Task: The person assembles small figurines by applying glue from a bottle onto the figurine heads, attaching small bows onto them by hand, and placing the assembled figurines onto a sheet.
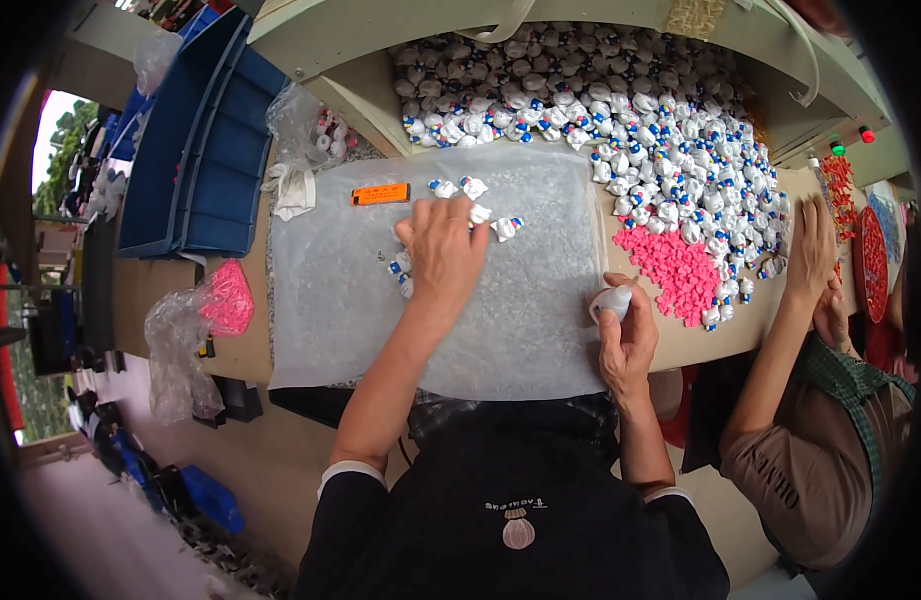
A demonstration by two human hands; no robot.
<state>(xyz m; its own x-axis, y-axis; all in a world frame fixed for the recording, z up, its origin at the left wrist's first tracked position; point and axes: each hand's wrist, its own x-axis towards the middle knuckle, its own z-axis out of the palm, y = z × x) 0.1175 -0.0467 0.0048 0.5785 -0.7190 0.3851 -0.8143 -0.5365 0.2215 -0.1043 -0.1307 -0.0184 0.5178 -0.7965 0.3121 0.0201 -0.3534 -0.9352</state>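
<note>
Over the pale plastic sheet (520,320), my left hand (445,250) reaches down with bent fingers. A small white figurine (478,214) shows between its thumb and forefinger. Close by lie a few more white figurines with blue and coloured bits, such as the one (505,229) to the right, and others partly hidden left of the wrist. My right hand (630,345), at the sheet's right edge, is closed round a smooth white rounded bottle-like object (610,302); its exact kind is unclear. An orange box (380,194) lies flat beyond my left hand.
Heaped white figurines (650,130) fill the back right, with small pink pieces (670,270) in front. A blue crate (205,150) stands left, near a clear bag with pink pieces (227,298). At right, a co-worker's hand (812,250) and arm reach the table, near a red tray (870,262).
</note>
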